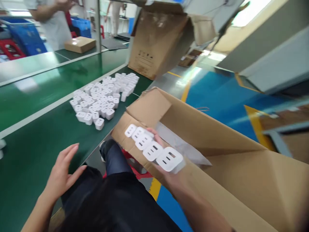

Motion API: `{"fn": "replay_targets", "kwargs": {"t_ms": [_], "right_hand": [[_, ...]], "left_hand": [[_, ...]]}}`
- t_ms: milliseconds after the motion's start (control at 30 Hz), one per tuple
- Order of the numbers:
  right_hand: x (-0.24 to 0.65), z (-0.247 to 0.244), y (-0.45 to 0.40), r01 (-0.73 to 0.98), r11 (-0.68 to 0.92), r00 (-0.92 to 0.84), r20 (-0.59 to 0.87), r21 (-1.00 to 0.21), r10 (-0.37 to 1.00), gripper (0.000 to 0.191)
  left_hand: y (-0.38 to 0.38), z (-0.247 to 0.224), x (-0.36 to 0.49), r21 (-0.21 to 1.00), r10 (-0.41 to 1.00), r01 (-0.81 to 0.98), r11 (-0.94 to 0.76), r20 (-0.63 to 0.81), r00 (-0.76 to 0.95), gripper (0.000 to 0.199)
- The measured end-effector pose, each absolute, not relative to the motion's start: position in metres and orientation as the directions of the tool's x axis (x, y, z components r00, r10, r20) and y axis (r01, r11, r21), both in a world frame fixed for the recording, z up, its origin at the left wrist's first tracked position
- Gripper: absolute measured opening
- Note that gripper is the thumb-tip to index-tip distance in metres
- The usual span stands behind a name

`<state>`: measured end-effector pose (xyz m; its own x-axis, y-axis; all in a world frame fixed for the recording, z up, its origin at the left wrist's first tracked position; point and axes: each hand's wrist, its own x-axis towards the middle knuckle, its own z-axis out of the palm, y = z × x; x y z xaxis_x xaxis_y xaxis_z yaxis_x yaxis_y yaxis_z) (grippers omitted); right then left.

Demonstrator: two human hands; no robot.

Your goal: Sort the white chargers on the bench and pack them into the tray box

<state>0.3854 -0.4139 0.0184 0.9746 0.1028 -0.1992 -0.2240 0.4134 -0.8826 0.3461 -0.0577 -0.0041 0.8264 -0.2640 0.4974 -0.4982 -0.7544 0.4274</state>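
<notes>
A row of several white charger adapters [152, 151], their port faces turned up, lies in the grip of my right hand [166, 175]. This hand is at the near wall of an open cardboard box [193, 125], fingertips showing on the far side of the row. A sheet of translucent plastic [180, 145] sits inside the box beside them. My left hand [60, 175] hovers at the table's edge with fingers apart and nothing in it. Beyond it, a pile of loose white charger adapters [98, 100] spreads over the green work surface [48, 132].
A tall cardboard carton [156, 42] stands at the back end of the work surface. A flat brown box [80, 44] rests across the green belt [72, 72], near a person [51, 25]. Part of a red stool [138, 170] shows beneath me.
</notes>
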Motion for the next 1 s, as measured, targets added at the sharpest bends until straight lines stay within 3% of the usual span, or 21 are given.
{"fn": "replay_targets", "kwargs": {"t_ms": [100, 200, 300, 367, 500, 600, 800, 1000], "right_hand": [[0.392, -0.001, -0.314, -0.437, 0.499, 0.875, -0.226, -0.748, 0.428, 0.046], [0.399, -0.014, -0.229, -0.667, 0.366, 0.616, -0.206, -0.649, 0.760, 0.048], [0.404, -0.023, -0.159, -0.734, 0.204, 0.400, -0.170, -0.648, 0.901, 0.042], [0.405, -0.027, -0.119, -0.741, 0.120, 0.279, -0.139, -0.660, 0.950, 0.040], [0.408, -0.027, -0.051, -0.695, -0.006, 0.034, -0.041, -0.719, 0.999, 0.054], [0.414, -0.026, -0.012, -0.576, -0.112, -0.076, -0.084, -0.809, 0.994, 0.053], [0.431, -0.036, 0.023, -0.393, 0.040, 0.182, -0.035, -0.919, 0.983, 0.041], [0.437, -0.042, 0.019, -0.351, 0.041, 0.304, -0.073, -0.935, 0.950, 0.058]], "left_hand": [[-0.046, 0.017, 0.334, 0.323, -0.386, -0.581, -0.747, 0.501, 0.775, 0.076], [-0.017, 0.027, 0.328, 0.267, -0.383, -0.585, -0.766, 0.541, 0.749, 0.081], [0.022, 0.021, 0.322, 0.242, -0.354, -0.586, -0.774, 0.601, 0.716, 0.082], [0.049, 0.011, 0.313, 0.273, -0.284, -0.541, -0.795, 0.621, 0.731, 0.081], [0.098, -0.008, 0.284, 0.409, 0.044, -0.228, -0.884, 0.557, 0.829, 0.083], [0.125, -0.015, 0.263, 0.428, 0.189, -0.050, -0.902, 0.497, 0.847, 0.077], [0.166, -0.006, 0.241, 0.341, 0.351, 0.239, -0.909, 0.318, 0.881, 0.068], [0.184, 0.000, 0.239, 0.177, 0.333, 0.301, -0.937, 0.195, 0.922, 0.059]]}}
